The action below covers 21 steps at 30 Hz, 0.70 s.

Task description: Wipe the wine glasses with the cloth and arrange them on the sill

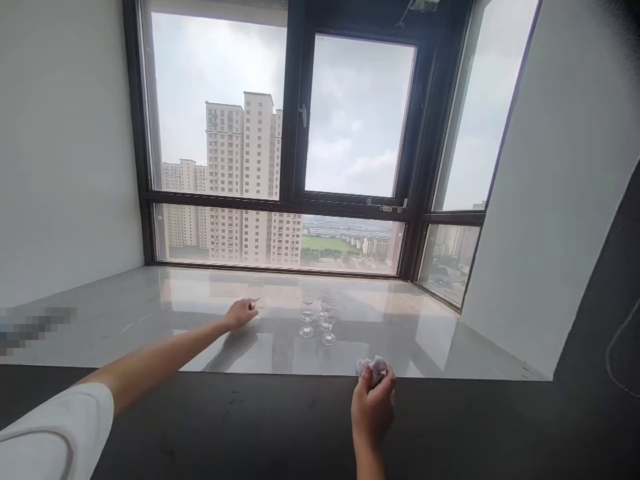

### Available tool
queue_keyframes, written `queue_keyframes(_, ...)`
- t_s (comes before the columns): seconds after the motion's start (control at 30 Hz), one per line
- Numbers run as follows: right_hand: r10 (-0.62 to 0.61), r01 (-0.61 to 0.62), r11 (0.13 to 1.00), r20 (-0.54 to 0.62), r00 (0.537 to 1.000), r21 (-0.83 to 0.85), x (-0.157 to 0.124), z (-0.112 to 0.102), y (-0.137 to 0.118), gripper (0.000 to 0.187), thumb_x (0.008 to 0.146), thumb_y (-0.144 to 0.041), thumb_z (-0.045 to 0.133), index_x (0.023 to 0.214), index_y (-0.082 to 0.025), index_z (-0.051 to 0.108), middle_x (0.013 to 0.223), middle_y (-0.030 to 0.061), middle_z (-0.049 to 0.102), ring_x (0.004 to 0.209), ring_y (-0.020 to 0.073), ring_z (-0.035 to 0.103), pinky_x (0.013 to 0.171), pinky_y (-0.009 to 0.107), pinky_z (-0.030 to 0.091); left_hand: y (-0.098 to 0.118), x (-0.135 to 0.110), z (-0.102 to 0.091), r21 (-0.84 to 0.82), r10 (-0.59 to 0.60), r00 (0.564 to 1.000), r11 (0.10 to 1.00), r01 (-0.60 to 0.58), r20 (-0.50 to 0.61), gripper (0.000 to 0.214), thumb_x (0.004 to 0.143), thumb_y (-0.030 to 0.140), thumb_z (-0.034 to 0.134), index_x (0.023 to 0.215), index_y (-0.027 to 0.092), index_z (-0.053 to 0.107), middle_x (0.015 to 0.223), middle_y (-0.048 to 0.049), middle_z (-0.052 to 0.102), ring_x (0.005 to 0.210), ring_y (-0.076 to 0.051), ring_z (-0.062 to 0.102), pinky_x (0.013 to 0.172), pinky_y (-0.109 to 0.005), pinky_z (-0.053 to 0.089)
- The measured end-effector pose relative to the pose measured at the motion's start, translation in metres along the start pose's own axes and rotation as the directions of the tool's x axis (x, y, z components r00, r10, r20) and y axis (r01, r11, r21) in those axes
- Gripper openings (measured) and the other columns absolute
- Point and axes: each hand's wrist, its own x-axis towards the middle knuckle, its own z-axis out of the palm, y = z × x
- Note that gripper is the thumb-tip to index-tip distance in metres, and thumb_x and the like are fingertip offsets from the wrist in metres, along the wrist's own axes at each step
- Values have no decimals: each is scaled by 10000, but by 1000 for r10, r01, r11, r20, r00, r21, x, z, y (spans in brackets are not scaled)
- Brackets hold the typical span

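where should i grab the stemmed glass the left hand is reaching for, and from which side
Probably by the stem, just under the bowl. The stemmed glass stands upright on the marble sill, apart from the cluster of glasses to its right. Come from the near left, where the left hand already is; that side is free. The right hand clutches a white cloth.

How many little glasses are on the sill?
4 that I can make out: one at the left hand, three clustered mid-sill. They overlap, so another may be hidden.
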Motion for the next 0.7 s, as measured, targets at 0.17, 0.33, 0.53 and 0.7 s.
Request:
queue_keyframes(0.17, -6, 6, 1000, -9, 1000, 12, -1, 0, -1, 626, 911, -625, 376, 1307, -150, 472, 1091, 183, 636, 950, 315, 630, 728, 369, 454, 45, -59, 2, -170, 250, 966, 951, -257, -58, 189, 783, 296, 476, 633, 182, 490, 580, 28, 496, 586, -124, 458, 569, -233, 291)
queue_keyframes(0.33, -19, 19, 1000, -11, 1000, 21, -4, -2, -3, 625, 916, -620, 360, 1308, -146, 471, 1120, 188, 627, 967, 310, 626, 729, 362, 454, 79, -106, 16, -284, 484, 875, 841, -461, 14, 252, 829, 337, 471, 636, 175, 479, 547, 47, 435, 529, -97, 378, 549, -230, 266)
queue_keyframes(0.53, 5, -5, 1000, 25, 1000, 7, -6, -6, -4, 630, 910, -629, 367, 1319, -159, 458, 1116, 178, 632, 927, 301, 633, 668, 338, 444, 94, -131, 28, -359, 601, 797, 758, -545, 59, 228, 886, 341, 439, 750, 173, 514, 628, 33, 507, 548, -94, 392, 547, -218, 281)
queue_keyframes(0.7, 5, -5, 1000, 8, 1000, 19, -6, -5, -7, 599, 915, -603, 388, 1318, -166, 463, 1136, 171, 624, 961, 303, 622, 718, 351, 449, 96, -136, 30, -304, 569, 822, 782, -545, -8, 201, 902, 317, 420, 778, 183, 506, 601, 39, 484, 538, -100, 394, 571, -224, 298)
